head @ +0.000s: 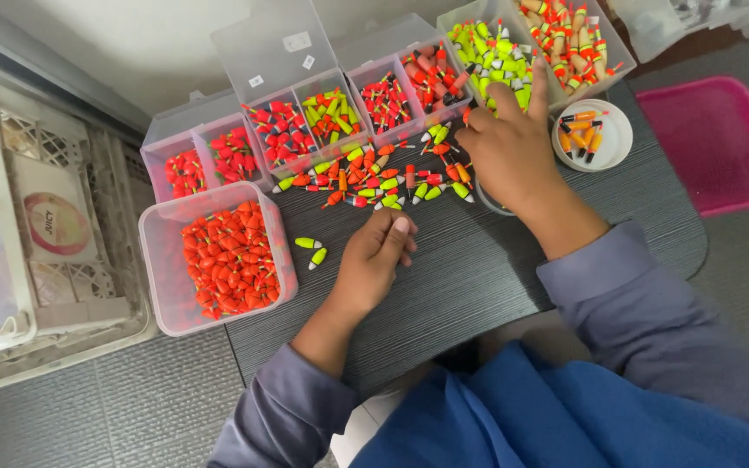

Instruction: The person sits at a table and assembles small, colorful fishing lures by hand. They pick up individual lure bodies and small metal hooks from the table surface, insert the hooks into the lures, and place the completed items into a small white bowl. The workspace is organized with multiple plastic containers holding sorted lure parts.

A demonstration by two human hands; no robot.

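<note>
Sorting looks well advanced: several clear boxes are already filled by colour, among them a large tub of red floats [229, 258], while a loose heap of mixed floats [374, 178] is left on the dark bench [478, 260]. The left hand [374, 256] is rested on the bench just below the heap, its grip loosely curled, nothing seen in it. The right hand [509, 143] is laid at the heap's right edge, fingers bent; whether a float is pinched cannot be told.
</note>
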